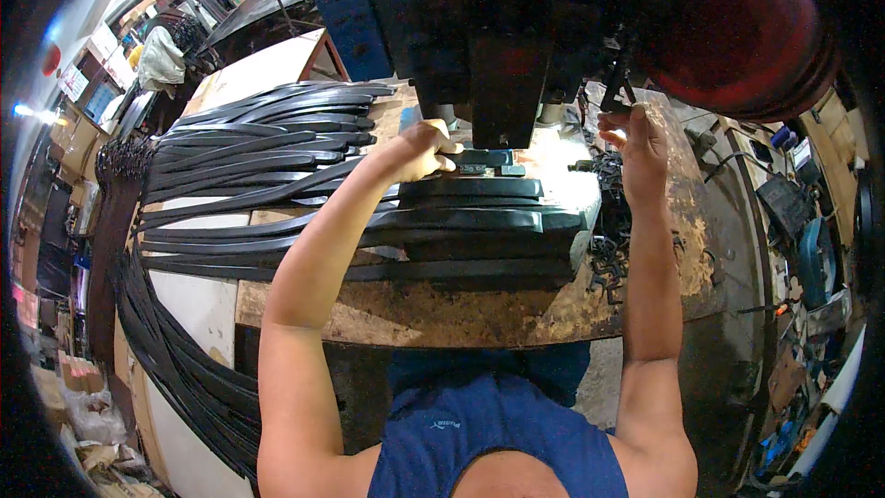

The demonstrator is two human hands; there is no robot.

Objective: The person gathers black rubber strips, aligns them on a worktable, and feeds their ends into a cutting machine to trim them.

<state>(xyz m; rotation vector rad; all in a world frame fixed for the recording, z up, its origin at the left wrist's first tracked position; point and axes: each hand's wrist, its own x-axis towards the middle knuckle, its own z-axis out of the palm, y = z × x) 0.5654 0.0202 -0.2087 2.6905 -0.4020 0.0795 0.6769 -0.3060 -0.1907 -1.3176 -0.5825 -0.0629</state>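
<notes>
My left hand [422,149] grips the end of a black leather strap [484,160] and holds it under the dark head of a press machine [498,46]. Its fingers are curled over the strap end on the lit plate below the punch. My right hand [636,143] is raised at the machine's right side, fingers closed around a small dark lever or knob [616,111]. Several more black straps [461,219] lie side by side on the worn wooden bench [433,314] in front of me, their ends squared off.
Long black straps [240,143] fan out to the left and hang off the bench edge toward the floor [175,360]. A heap of small black offcuts [608,240] lies right of the straps. Tools and clutter [802,240] fill the right side. Paper scraps lie at the lower left.
</notes>
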